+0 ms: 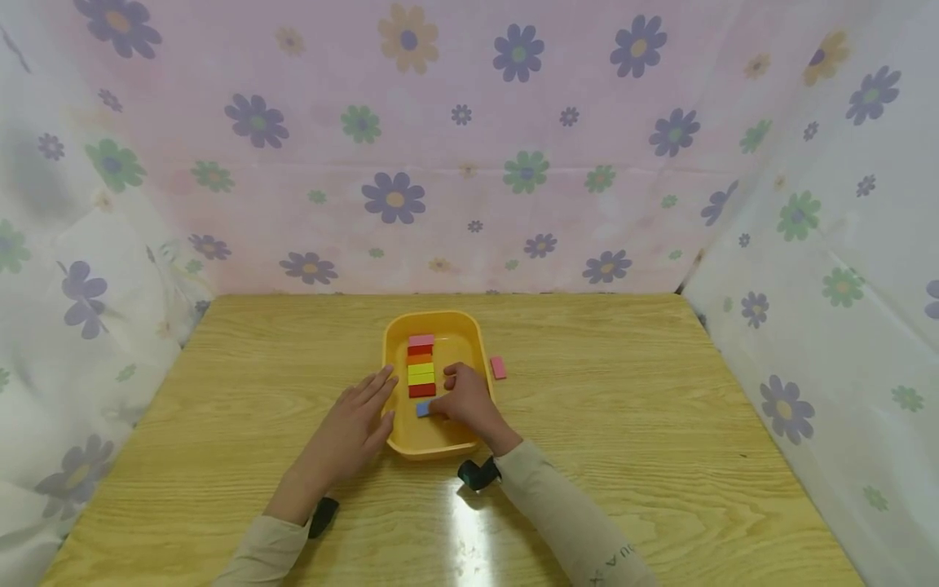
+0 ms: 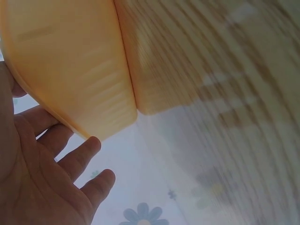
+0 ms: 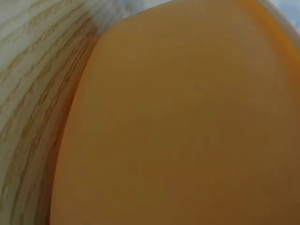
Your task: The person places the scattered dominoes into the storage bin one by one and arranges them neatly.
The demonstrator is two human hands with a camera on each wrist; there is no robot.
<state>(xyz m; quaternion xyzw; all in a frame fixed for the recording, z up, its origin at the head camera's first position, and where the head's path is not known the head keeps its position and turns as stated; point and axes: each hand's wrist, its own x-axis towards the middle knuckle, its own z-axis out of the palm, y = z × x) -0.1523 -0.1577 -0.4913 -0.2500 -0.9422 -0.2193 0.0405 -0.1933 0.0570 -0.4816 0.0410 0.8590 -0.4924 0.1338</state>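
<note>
A yellow tray (image 1: pixel 433 451) rests on the table. Inside, red, orange, yellow and pink blocks (image 1: pixel 421 369) form a column towards its left side. My right hand (image 1: pixel 469 401) reaches over the tray's right side and pinches the right end of a blue block (image 1: pixel 423 409), just below the column; the fingertips partly cover it. My left hand (image 1: pixel 354 425) rests along the tray's left rim with fingers extended. In the left wrist view, spread fingers (image 2: pixel 79 157) meet the tray's edge (image 2: pixel 61 119). Only the tray's outer wall (image 3: pixel 173 122) fills the right wrist view; the hand is hidden there.
One pink block (image 1: pixel 498 368) lies on the table just outside the tray's right wall. The wooden table (image 1: pixel 623 383) extends to both sides. Flowered cloth (image 1: pixel 469 147) hangs behind and at the sides. Dark wrist straps (image 1: pixel 478 473) show near the sleeves.
</note>
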